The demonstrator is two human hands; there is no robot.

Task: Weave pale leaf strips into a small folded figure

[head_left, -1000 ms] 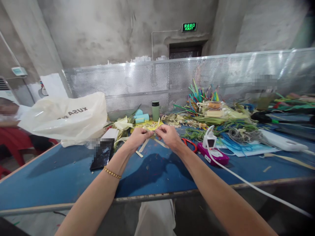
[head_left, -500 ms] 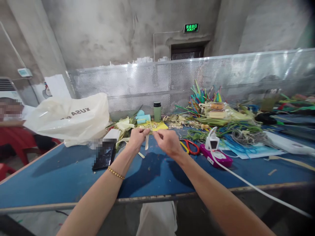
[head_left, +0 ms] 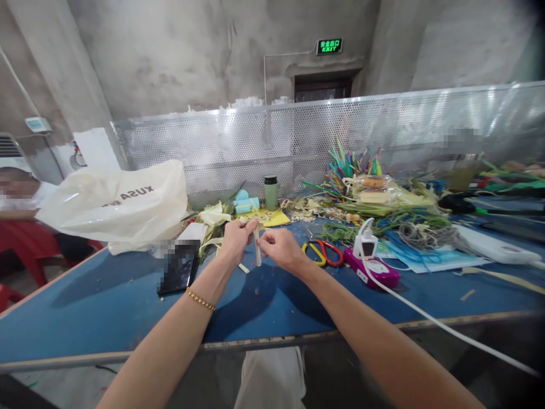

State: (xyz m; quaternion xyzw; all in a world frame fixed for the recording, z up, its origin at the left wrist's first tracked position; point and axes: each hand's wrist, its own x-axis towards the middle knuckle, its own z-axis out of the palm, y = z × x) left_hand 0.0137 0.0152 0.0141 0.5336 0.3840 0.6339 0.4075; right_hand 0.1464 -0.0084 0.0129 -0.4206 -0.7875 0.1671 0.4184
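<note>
A pale, flat strip of plant-like material (head_left: pixel 258 250) hangs down between my two hands above the blue table. My left hand (head_left: pixel 238 237), with a gold bead bracelet at the wrist, is closed and pinches the strip near its top. Just to the right, my right hand (head_left: pixel 279 245) is closed, fingers curled, with its fingertips beside the strip; whether they grip it is hard to see. Scissors with red and yellow handles (head_left: pixel 330 254) lie to the right of my right hand. A black phone (head_left: pixel 181 267) rests left of my left wrist.
A green bottle (head_left: pixel 271 193) stands behind yellow paper (head_left: pixel 276 217). A large white bag (head_left: pixel 123 204) fills the left. On the right are a purple power strip (head_left: pixel 374 269) with a white cable, bundled cords (head_left: pixel 426 236) and colourful stems (head_left: pixel 347 165). A person (head_left: pixel 21 193) sits far left.
My right hand has moved slightly left and down, its fingers now lower beside the strip. The strip hangs straighter and longer below my left fingers. The view has shifted slightly.
</note>
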